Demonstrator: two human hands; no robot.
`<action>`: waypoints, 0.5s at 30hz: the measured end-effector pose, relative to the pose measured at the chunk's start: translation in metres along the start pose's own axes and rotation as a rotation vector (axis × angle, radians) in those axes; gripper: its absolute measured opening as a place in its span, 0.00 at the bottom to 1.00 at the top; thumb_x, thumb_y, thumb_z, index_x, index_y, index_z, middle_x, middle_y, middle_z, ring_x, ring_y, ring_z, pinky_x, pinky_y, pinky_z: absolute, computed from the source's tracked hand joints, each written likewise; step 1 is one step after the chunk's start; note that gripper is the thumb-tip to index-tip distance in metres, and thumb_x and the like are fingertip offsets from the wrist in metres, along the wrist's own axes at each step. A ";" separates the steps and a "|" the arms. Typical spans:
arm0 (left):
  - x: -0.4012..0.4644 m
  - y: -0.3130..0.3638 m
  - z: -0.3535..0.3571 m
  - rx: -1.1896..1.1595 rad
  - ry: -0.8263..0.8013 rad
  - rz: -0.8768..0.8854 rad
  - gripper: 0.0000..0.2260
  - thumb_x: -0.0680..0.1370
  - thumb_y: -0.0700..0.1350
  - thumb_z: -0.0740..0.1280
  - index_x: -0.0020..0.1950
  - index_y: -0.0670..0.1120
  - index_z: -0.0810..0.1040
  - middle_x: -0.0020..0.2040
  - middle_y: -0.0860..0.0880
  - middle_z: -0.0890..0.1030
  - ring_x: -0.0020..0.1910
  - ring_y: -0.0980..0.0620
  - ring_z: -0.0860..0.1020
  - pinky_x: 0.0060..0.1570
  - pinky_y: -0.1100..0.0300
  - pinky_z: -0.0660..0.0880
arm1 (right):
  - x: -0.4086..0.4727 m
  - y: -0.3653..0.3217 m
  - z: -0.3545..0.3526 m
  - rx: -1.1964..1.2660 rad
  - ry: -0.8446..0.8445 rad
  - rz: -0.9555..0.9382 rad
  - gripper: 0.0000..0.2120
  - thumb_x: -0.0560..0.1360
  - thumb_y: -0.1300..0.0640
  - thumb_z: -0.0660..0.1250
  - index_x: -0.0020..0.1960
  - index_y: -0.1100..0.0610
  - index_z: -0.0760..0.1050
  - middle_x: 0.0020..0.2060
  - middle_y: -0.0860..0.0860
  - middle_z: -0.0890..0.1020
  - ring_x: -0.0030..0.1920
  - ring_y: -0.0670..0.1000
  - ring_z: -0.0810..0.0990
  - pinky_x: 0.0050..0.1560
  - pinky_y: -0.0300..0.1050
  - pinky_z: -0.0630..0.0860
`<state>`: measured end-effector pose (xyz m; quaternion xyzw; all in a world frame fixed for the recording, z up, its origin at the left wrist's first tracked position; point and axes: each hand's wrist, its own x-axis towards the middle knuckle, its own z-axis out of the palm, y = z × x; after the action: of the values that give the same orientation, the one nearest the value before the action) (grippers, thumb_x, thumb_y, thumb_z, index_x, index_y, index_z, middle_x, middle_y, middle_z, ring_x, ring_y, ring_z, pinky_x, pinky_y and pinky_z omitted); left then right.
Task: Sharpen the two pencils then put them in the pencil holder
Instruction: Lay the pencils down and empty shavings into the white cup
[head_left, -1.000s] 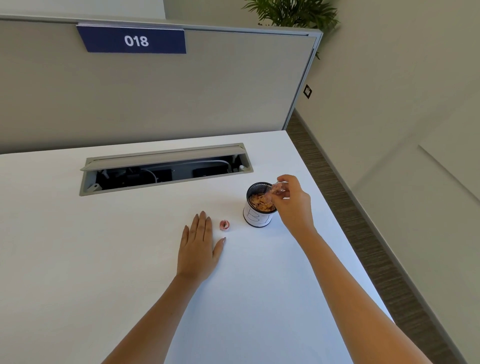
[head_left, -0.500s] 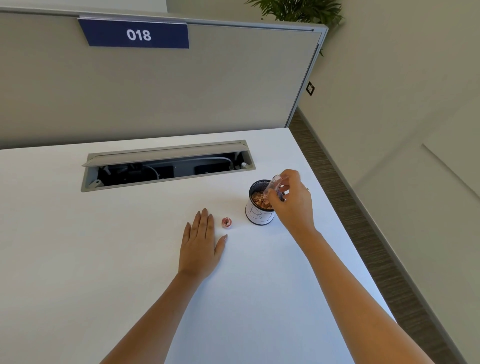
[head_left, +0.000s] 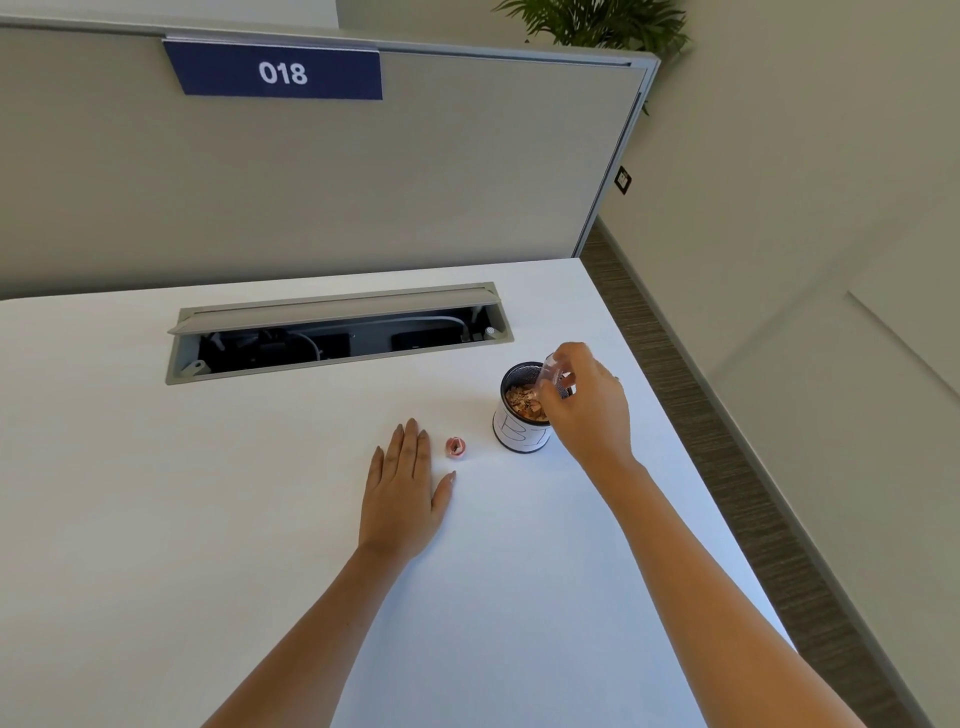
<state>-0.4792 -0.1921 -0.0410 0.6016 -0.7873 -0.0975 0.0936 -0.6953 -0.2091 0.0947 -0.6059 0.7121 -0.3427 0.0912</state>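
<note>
On my screen, far left is only the white desk (head_left: 156, 519), w/ a grey divider panel (head_left: 363, 182) behind it that carries a blue sign (head_left: 275, 70) reading 018. In the desk top there is a cable tray opening (head_left: 337, 338) w/ its flap lifted; dark cables show inside.

Moving right, the left hand (head_left: 402, 488) lies flat on the desk, palm down, fingers straight and together, thumb a bit apart. It grasps nothing. Just beside its fingertips, not touching, is a small pink sharpener part (head_left: 455, 447) lying on the desk.

Next to the right stands the pencil holder (head_left: 519, 426), a round cup w/ a white paper label and dark mesh rim, upright. Inside I see brown pencil shavings (head_left: 524, 402). I see no pencils in this view, so where they are I cannot tell.

The right hand (head_left: 587, 405) is over the holder's right rim, fingers curled and pinching a small clear container (head_left: 551, 375), tilted toward the cup mouth. Far right is floor strip (head_left: 727, 441), wall, and a plant (head_left: 597, 21) at the top.
</note>
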 end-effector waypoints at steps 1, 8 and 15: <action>0.000 0.000 0.000 -0.001 -0.001 0.001 0.31 0.80 0.59 0.50 0.74 0.38 0.67 0.76 0.40 0.66 0.76 0.41 0.64 0.72 0.44 0.63 | -0.001 0.001 0.001 -0.010 -0.002 0.000 0.12 0.74 0.56 0.67 0.55 0.50 0.68 0.45 0.48 0.81 0.46 0.53 0.79 0.41 0.48 0.78; 0.000 0.001 0.000 0.008 -0.004 -0.001 0.31 0.80 0.58 0.50 0.74 0.38 0.67 0.76 0.40 0.66 0.76 0.41 0.64 0.72 0.44 0.63 | -0.002 0.005 0.002 -0.044 0.020 -0.042 0.12 0.75 0.57 0.65 0.57 0.50 0.70 0.46 0.48 0.81 0.49 0.54 0.77 0.40 0.46 0.74; 0.000 0.000 0.000 0.020 -0.011 -0.004 0.31 0.80 0.59 0.49 0.75 0.38 0.66 0.77 0.40 0.65 0.76 0.42 0.63 0.72 0.45 0.61 | -0.001 0.002 -0.001 0.020 0.064 -0.028 0.15 0.75 0.57 0.67 0.59 0.51 0.68 0.49 0.48 0.81 0.50 0.53 0.76 0.41 0.47 0.74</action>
<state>-0.4795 -0.1921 -0.0406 0.6035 -0.7876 -0.0929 0.0830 -0.6975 -0.2076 0.0944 -0.6035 0.7028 -0.3700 0.0697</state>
